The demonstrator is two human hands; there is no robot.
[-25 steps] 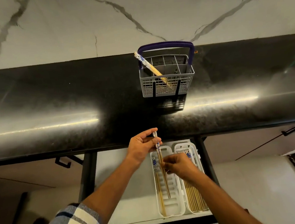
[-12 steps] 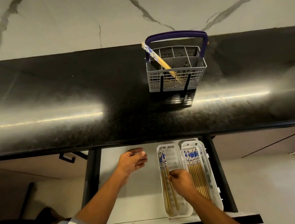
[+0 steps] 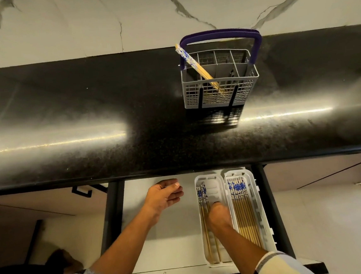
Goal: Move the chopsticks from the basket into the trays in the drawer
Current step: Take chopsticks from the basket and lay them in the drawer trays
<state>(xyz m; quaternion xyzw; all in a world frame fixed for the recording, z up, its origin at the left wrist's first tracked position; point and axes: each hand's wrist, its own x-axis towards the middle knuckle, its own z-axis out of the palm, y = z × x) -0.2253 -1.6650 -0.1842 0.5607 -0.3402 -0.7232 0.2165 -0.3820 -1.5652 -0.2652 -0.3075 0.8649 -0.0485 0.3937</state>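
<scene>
Chopsticks with blue-patterned tops are seen in the head view lying lengthwise in the left tray, lower centre of the frame, inside the open drawer. A fuller row of chopsticks is laid in the right tray, just beside the first. The right hand is lowered into the left tray, its fingers curled down against the chopsticks there; whether they are gripped cannot be told. The left hand is held over the bare drawer floor, fingers relaxed and nothing grasped. In the upper right, a grey basket with a purple handle is set on the dark countertop, with a last pair of chopsticks leaning in it.
</scene>
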